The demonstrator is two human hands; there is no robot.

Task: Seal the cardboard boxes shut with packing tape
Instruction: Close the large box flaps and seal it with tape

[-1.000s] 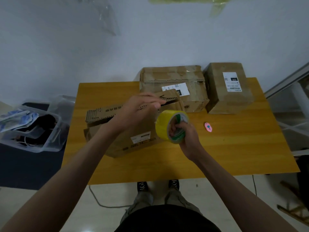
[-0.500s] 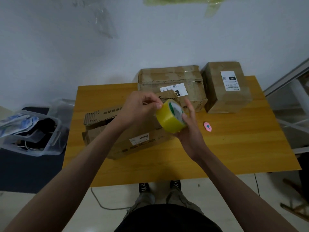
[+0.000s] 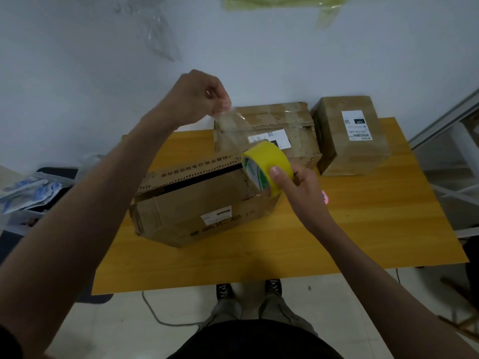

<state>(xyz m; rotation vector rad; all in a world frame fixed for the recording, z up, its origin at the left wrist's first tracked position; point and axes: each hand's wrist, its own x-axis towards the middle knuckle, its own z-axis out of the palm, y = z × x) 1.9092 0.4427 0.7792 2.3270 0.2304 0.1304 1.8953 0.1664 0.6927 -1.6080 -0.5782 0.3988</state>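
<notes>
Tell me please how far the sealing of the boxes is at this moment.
Done: the back middle box already shows clear tape over its top. In hand: the right hand holds the yellow tape roll, and the left hand pinches a drawn-out clear strip above the front box. Left: that box gapes along its top seam, no strip stuck on yet. The right box looks closed; tape unclear.

Pink item (image 3: 325, 197) on yellow table (image 3: 363, 229)
</notes>
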